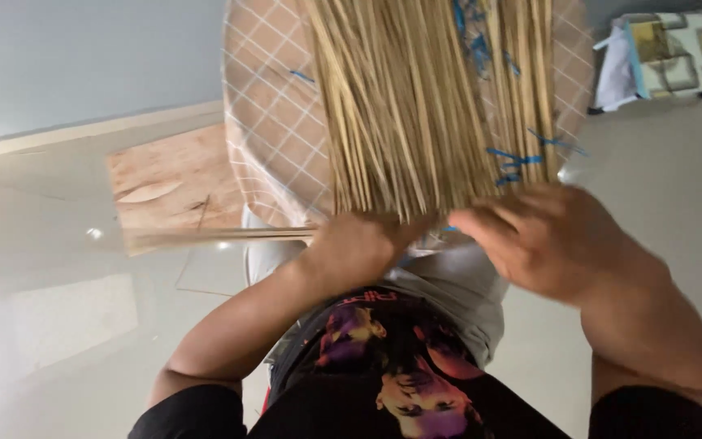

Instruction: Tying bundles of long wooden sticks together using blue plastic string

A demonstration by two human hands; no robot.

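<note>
head view: bundle of thin bamboo sticks (416, 106) lies on a checked cushion (274, 138) over the lap. left hand (359, 252) fingers curl pressed together at the stick ends; right hand (542, 240) fingers spread beside them. best to keep ends level, i judge. loose sticks (205, 236) lie left on the floor.

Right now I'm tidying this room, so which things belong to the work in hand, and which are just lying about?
In the work:
- bundle of thin sticks, touched by the left hand and right hand
- checked cloth under it
- few sticks held out to the left

Lying about:
- wooden board on the floor
- patterned cushion
</note>
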